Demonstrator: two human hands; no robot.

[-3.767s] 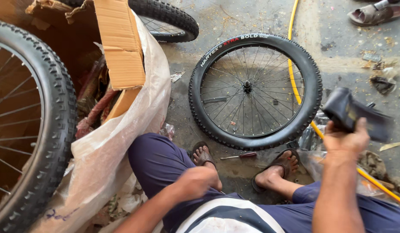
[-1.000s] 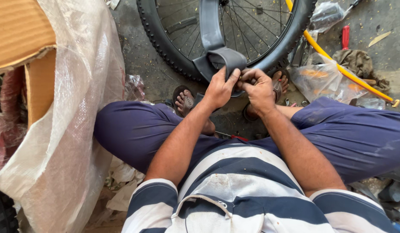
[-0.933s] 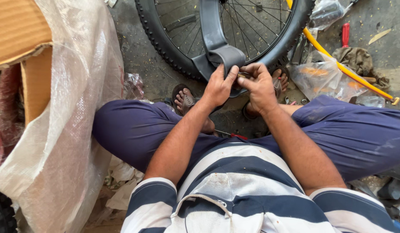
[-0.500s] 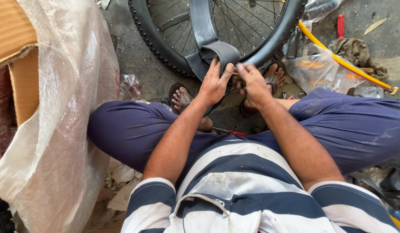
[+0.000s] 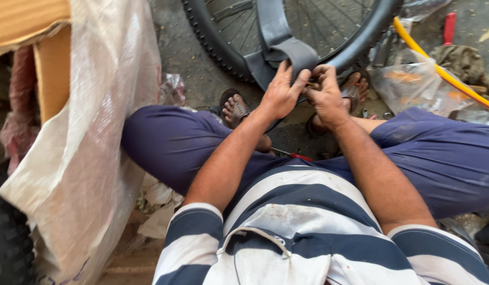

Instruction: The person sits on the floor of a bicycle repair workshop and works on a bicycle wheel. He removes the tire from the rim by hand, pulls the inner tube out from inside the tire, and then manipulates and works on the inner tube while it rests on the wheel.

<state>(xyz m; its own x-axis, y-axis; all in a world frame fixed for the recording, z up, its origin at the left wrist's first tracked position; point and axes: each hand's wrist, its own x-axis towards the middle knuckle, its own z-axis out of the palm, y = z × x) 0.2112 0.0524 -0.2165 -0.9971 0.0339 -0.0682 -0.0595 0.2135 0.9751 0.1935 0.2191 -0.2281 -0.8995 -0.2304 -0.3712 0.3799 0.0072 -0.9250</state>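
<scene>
At the near rim of the knobby black bicycle wheel [image 5: 218, 39], head view: both hands meet on the flat grey-black rubber inner tube [image 5: 278, 45]. Left hand [image 5: 280, 94] clamps the folded end of the tube, fingers curled over its top edge, thumb underneath. Right hand [image 5: 323, 95] is just beside it, touching; fingers are pinched together on something small at the tube's edge, and I cannot tell what, it's hidden by the knuckles.

Change: a few seconds back the right hand held the tube up, well away from the wheel, and the left rested on the knee. In the last second both hands sit on the tube at the tyre with barely any shift; only the camera has drifted. Reads as fine finger work on the tube end, now steady.

The tube runs up from the hands across the spokes and out of frame.

Surroundings: bare stained concrete floor [image 5: 191, 74]. Left of the left hand, a translucent plastic sack [image 5: 96, 116] draped over a brown cardboard box [image 5: 28, 21]. Right of the right hand, a yellow hose [image 5: 439, 68] over a crumpled clear plastic bag [image 5: 418, 87], and a red-handled tool [image 5: 449, 26] beyond. Sandalled feet [image 5: 235, 110] sit just below the hands, braced near the tyre.
</scene>
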